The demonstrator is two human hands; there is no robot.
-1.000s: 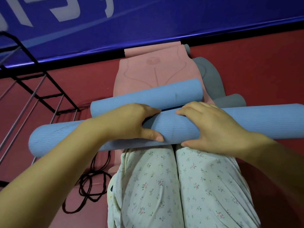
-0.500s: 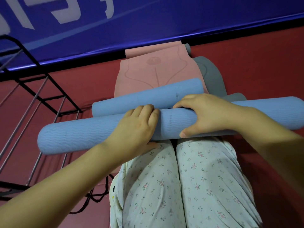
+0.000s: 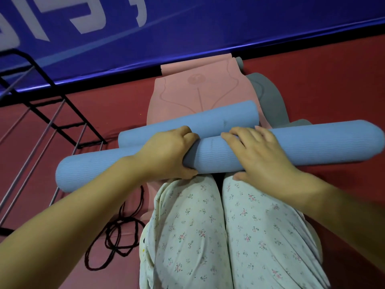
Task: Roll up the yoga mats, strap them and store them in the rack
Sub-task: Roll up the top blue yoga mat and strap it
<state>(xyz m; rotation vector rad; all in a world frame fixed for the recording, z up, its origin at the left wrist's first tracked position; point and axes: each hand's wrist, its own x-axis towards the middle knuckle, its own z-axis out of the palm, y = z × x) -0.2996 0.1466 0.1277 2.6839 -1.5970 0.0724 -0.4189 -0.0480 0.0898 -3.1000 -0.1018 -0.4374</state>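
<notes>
Two blue rolls, one pink mat, one grey mat, two hands on the job

Biggest thing is the red floor (image 3: pixel 312 90), with a blue banner (image 3: pixel 187 28) along the far side and one black metal rack (image 3: pixel 52 126) off to the left. One pink mat (image 3: pixel 198 90) lies flat with one grey mat (image 3: pixel 268 94) poking out on its right. Two rolled blue mats: the long blue roll (image 3: pixel 312 147) sits across the person's knees in floral trousers (image 3: pixel 208 236), and the shorter blue roll (image 3: pixel 187 124) lies just beyond it, on the pink mat. The left hand (image 3: pixel 168 153) wraps curled fingers around the long roll; the right hand (image 3: pixel 260 155) grips it too, fingers over the top. One black cord (image 3: pixel 116 236) lies tangled on the floor, near left.
</notes>
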